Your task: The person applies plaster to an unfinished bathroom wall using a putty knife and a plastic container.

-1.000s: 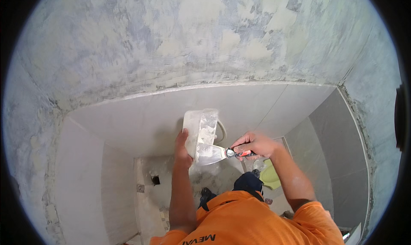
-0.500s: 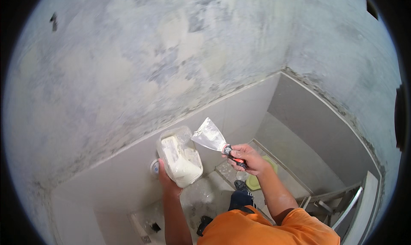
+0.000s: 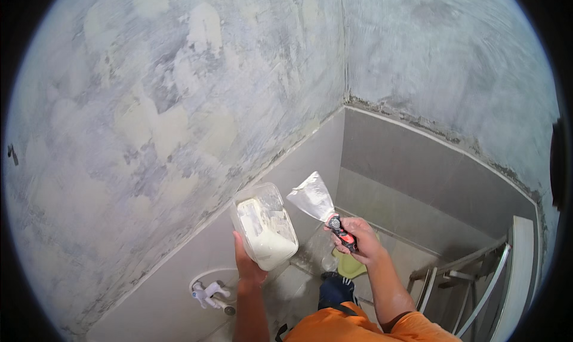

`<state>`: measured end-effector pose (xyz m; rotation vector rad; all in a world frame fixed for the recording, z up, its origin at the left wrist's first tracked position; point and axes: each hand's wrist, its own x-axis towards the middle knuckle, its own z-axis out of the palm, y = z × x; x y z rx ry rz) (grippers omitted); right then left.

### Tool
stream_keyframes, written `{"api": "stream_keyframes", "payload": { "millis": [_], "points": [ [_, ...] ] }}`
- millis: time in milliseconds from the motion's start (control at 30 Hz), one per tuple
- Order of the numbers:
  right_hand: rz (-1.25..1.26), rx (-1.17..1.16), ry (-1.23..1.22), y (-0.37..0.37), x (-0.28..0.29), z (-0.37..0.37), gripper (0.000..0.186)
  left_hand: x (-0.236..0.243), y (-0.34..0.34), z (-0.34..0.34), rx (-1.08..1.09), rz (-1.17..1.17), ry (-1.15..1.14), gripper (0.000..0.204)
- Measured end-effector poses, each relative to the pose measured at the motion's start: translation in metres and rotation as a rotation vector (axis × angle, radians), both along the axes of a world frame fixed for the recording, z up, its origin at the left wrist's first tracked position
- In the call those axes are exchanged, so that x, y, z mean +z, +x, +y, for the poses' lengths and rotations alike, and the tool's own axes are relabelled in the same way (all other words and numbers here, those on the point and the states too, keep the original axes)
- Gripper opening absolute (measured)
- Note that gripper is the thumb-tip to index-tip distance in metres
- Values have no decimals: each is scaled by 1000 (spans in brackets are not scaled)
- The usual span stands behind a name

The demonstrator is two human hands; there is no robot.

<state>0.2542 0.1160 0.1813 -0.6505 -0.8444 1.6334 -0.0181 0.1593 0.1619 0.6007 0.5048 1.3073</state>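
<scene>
In my left hand [image 3: 248, 264] is a clear plastic tub [image 3: 265, 225], gripped along its left side and underneath. White putty [image 3: 271, 246] fills its lower part, and smears of it coat the inner walls. My right hand [image 3: 361, 237] is closed round the black and red handle of a putty knife [image 3: 313, 197]. Its wide blade points up and to the left, just right of the tub and apart from it. Some putty clings to the blade. Beyond both hands rises a grey wall [image 3: 167, 103] with pale putty patches.
A white tap [image 3: 208, 293] juts from the grey tiled lower wall, left of my left forearm. At the right stands a metal-framed ladder-like structure [image 3: 477, 282]. A yellow-green object [image 3: 349, 264] lies on the floor behind my right hand. The walls meet in a corner [image 3: 345, 100] ahead.
My view has swung to the right, so the corner sits nearer the middle and the tap shows more fully. Both hands keep their holds, the blade still beside the tub.
</scene>
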Motion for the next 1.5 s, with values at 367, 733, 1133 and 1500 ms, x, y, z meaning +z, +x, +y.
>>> {"api": "stream_keyframes", "payload": {
  "millis": [367, 733, 1133, 1500],
  "points": [
    [-43, 83, -67, 64, -6, 145, 18, -13, 78, 96, 295, 48, 28, 70],
    [-1018, -568, 340, -36, -84, 332, 44, 21, 77, 83, 763, 94, -130, 67],
    [-1120, -102, 21, -33, -39, 244, 55, 29, 50, 78, 956, 117, -94, 65],
    [-1107, -255, 131, 5, -13, 332, 63, 28, 99, 103, 893, 140, -151, 66]
  ]
}}
